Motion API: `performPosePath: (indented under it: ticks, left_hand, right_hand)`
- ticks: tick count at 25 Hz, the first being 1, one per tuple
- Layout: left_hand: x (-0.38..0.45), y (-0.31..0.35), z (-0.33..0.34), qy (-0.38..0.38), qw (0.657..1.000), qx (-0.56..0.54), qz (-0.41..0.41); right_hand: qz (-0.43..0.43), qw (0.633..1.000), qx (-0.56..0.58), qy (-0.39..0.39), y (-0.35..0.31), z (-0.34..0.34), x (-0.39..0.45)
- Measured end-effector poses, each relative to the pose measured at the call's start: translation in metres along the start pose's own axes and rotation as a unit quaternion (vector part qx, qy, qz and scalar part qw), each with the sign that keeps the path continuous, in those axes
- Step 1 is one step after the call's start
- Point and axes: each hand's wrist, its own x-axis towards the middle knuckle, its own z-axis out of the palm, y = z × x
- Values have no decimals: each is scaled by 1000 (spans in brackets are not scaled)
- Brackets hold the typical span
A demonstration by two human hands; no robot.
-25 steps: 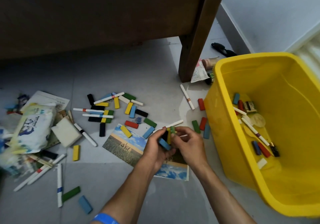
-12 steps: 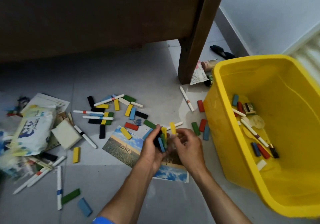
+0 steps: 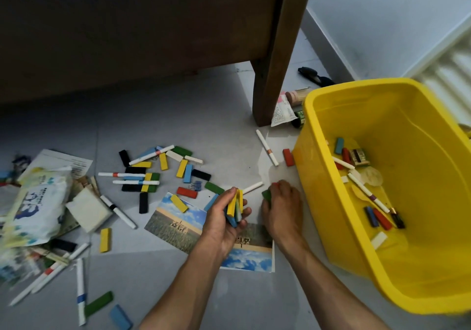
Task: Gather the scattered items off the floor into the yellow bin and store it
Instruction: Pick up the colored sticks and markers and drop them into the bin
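Observation:
The yellow bin (image 3: 321,176) stands on the floor at the right, with several blocks and pens lying inside. My left hand (image 3: 224,217) holds a stack of coloured blocks (image 3: 235,206), yellow, green and blue, over a landscape postcard (image 3: 175,222). My right hand (image 3: 280,202) rests on the floor beside the bin, fingers closing over a green block (image 3: 266,195) and a red one. More coloured blocks (image 3: 182,168) and white pens (image 3: 267,147) lie scattered on the grey tiles to the left.
A brown wooden furniture leg (image 3: 270,75) stands behind the hands. A tissue pack (image 3: 38,202), papers and more pens are piled at the left. Sunglasses (image 3: 314,76), a packet and a small jar lie behind the bin near the wall.
My right hand left the stack and moved right to the floor blocks by the bin. My left hand kept the stack, which gained a yellow block.

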Motion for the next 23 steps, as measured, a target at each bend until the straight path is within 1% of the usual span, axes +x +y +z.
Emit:
performPosePath:
  ticks: [2,4,6,8,10,12,13,15,16,18,19,20,21,23]
  left_hand:
    - [2,1,-4,8,1000,13,6]
    - [3,-2,-6,17,999,29,8]
    - [3,-6,-5,21,999,40,6]
    - [2,-7,-3,26,999,47,6]
    - [-2,-5,1,28,999,39,7]
    - [-10,5,13,5,1000,11,24]
    - [-15,12,25,-20,999,4,39]
    - [-32,28,62,-92,993,9,74]
    - [-42,36,86,-136,986,17,90]
    - [-64,46,139,-220,967,47,119]
    - [-74,47,162,-248,958,73,127]
    - [-83,47,184,-265,949,110,128]
    - [-92,46,200,-266,945,149,120]
    - [-99,45,216,-237,948,198,80]
  right_hand:
    - [12,1000,0,18,1,5,-2]
    - [31,999,-1,15,2,5,4]
    - [54,998,44,-1,4,0,11]
    - [73,989,131,-1,3,-10,11]
    - [101,957,272,8,-1,-25,2]
    - [103,904,415,23,-13,-50,-13]
    - [81,877,470,50,-17,-69,-20]
    - [15,835,531,141,-20,-118,-29]
    - [-5,817,543,193,-15,-144,-32]
    - [-5,794,533,291,4,-191,-35]
    - [8,795,516,320,15,-208,-35]
    - [24,806,492,327,27,-221,-33]
    - [44,828,461,316,36,-228,-30]
    - [85,872,390,282,47,-231,-29]
